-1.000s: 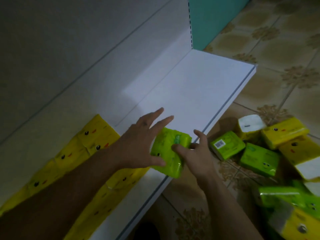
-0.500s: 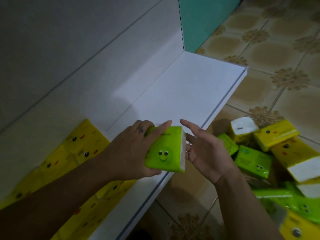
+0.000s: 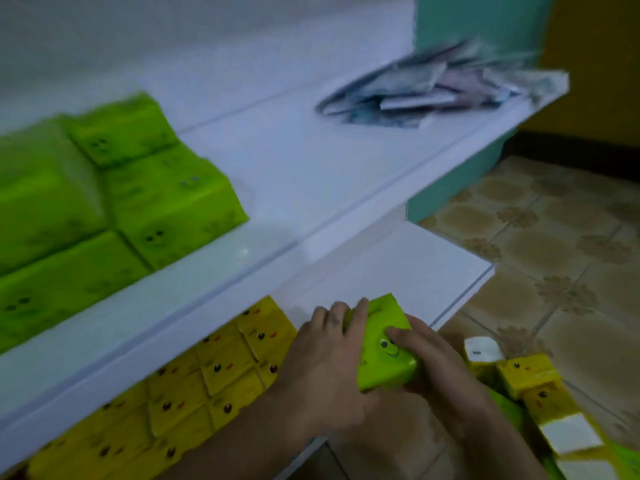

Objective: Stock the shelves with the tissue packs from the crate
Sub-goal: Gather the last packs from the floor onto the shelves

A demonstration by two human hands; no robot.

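Note:
Both my hands hold one green tissue pack [image 3: 382, 344] with a smiley face, just above the front edge of the lower white shelf [image 3: 408, 271]. My left hand [image 3: 325, 362] grips its left side with fingers curled over the top. My right hand [image 3: 436, 362] grips its right side, fingers over the face. Yellow tissue packs [image 3: 207, 386] lie in rows on the lower shelf to the left. Green tissue packs [image 3: 114, 188] are stacked on the upper shelf [image 3: 311, 174] at the left.
Loose yellow and green packs [image 3: 533, 382] lie piled on the tiled floor [image 3: 554, 258] at the lower right. A blurred heap of flat grey packets [image 3: 415, 91] sits on the upper shelf's far right. A teal wall [image 3: 467, 22] stands behind.
My view has tilted up, so the upper shelf with its green packs now shows. My right hand has closed onto the green pack, which both hands now hold.

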